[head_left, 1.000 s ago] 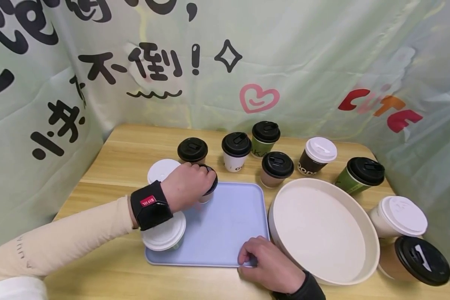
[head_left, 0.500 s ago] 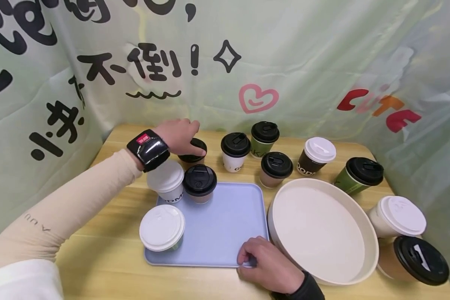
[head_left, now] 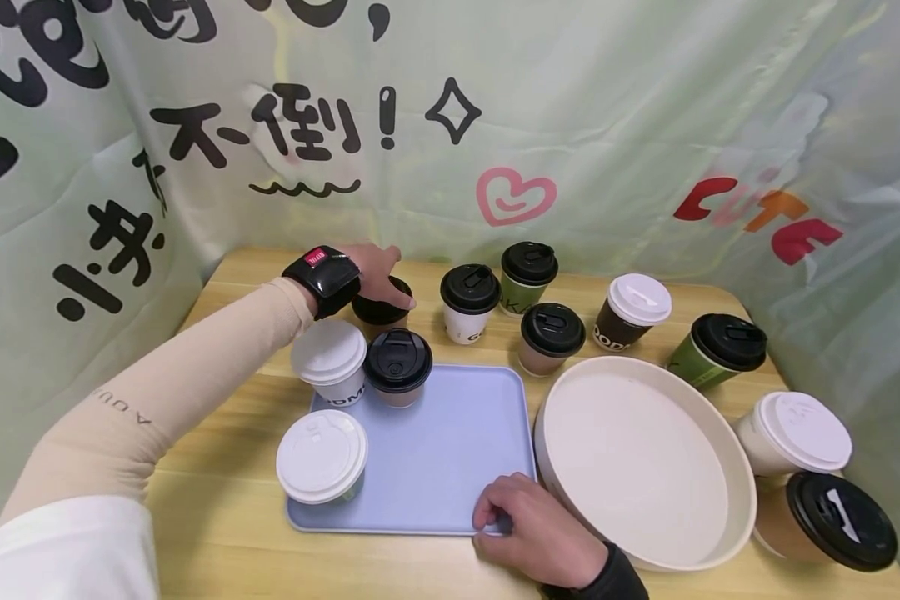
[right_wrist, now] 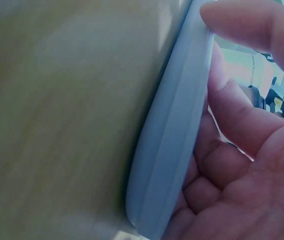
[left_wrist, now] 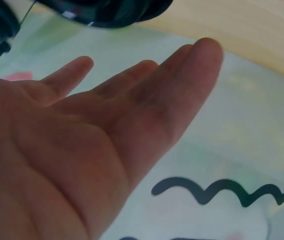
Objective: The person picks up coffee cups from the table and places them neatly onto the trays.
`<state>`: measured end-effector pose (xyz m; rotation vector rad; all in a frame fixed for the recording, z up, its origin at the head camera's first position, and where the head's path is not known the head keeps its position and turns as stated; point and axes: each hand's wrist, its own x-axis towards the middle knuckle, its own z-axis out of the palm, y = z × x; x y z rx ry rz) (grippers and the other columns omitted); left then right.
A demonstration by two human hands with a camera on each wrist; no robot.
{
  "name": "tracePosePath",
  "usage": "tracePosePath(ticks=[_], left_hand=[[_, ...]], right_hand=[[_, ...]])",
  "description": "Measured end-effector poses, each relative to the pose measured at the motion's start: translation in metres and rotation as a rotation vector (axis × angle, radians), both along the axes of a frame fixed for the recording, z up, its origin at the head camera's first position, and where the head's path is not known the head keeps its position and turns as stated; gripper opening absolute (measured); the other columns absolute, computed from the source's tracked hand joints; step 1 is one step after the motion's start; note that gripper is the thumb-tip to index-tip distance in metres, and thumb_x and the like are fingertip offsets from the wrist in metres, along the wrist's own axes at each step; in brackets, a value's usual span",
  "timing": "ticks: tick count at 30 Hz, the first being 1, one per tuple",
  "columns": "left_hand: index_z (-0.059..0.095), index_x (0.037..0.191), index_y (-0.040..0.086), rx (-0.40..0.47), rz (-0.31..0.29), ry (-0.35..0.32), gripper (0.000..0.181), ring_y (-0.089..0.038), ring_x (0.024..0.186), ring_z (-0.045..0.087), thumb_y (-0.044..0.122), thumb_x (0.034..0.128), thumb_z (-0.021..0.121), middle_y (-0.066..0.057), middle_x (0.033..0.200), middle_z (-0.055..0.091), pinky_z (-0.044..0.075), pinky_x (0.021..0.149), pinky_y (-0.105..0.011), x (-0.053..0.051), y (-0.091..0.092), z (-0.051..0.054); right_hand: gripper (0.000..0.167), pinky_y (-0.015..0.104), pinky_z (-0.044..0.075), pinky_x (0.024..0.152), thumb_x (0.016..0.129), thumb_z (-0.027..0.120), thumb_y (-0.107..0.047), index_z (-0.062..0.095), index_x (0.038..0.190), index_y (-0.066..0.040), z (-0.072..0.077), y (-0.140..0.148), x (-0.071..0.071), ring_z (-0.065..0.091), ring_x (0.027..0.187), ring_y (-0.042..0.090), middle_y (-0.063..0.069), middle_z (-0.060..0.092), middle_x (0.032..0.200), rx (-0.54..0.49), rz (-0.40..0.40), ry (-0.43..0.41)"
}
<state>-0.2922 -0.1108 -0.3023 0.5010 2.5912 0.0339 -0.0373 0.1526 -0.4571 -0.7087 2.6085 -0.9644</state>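
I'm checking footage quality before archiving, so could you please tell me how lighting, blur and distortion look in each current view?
Head view: mostly crisp, soft shadow on the table beneath the left arm, brown cup at far right leaning outward, likely lens distortion; left wrist view: dim, the left hand shaded; right wrist view: bluish, the table blurred, background beyond the right hand washed out.

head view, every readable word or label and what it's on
"不倒!" on the cloth
"C?TE" on the cloth, second letter unclear
"OOD" on the white-lidded dark cup
"G" on the middle white cup
Partial or too small: sleeve, wristband tag, back green cup, left white cup, other cloth writing
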Motion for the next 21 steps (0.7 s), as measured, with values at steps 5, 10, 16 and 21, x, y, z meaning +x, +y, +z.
tracePosePath(ticks=[5, 10, 16, 21], left_hand=[[0.02, 0.163, 0.007, -0.018, 0.014, -0.025, 0.095, -0.038, 0.144, 0.043, 0.06, 0.0958, 0.059, -0.025, 0.157, 0.042, 0.036, 0.115, -0.054, -0.001, 0.002, -0.006], [0.02, 0.163, 0.01, -0.023, 0.025, -0.032, 0.097, -0.037, 0.145, 0.041, 0.063, 0.0934, 0.061, -0.023, 0.159, 0.04, 0.035, 0.116, -0.055, -0.006, 0.003, -0.014], [0.026, 0.159, 0.006, -0.005, 0.0, -0.022, 0.099, -0.035, 0.14, 0.047, 0.063, 0.0898, 0.067, -0.023, 0.155, 0.046, 0.038, 0.114, -0.051, -0.011, 0.003, -0.024], [0.034, 0.153, 0.003, 0.0, -0.036, 0.003, 0.095, -0.035, 0.13, 0.055, 0.06, 0.0874, 0.072, -0.024, 0.143, 0.055, 0.045, 0.107, -0.048, -0.009, 0.003, -0.024]], right_hand=[[0.017, 0.023, 0.043, 0.073, 0.082, 0.079, -0.021, 0.064, 0.084, -0.028, 0.0, 0.0, 0.0, 0.048, 0.081, 0.003, -0.018, 0.055, 0.083, 0.001, 0.0, 0.011], [0.017, 0.023, 0.043, 0.073, 0.081, 0.079, -0.02, 0.064, 0.084, -0.028, 0.0, 0.0, 0.001, 0.048, 0.081, 0.003, -0.018, 0.055, 0.083, 0.0, -0.001, 0.023], [0.016, 0.023, 0.043, 0.073, 0.082, 0.079, -0.021, 0.064, 0.084, -0.028, 0.0, 0.0, 0.001, 0.049, 0.081, 0.003, -0.018, 0.055, 0.083, 0.006, -0.005, -0.003], [0.016, 0.024, 0.043, 0.073, 0.082, 0.079, -0.022, 0.065, 0.085, -0.028, 0.001, -0.001, 0.0, 0.049, 0.081, 0.003, -0.018, 0.055, 0.083, 0.008, -0.006, -0.021]])
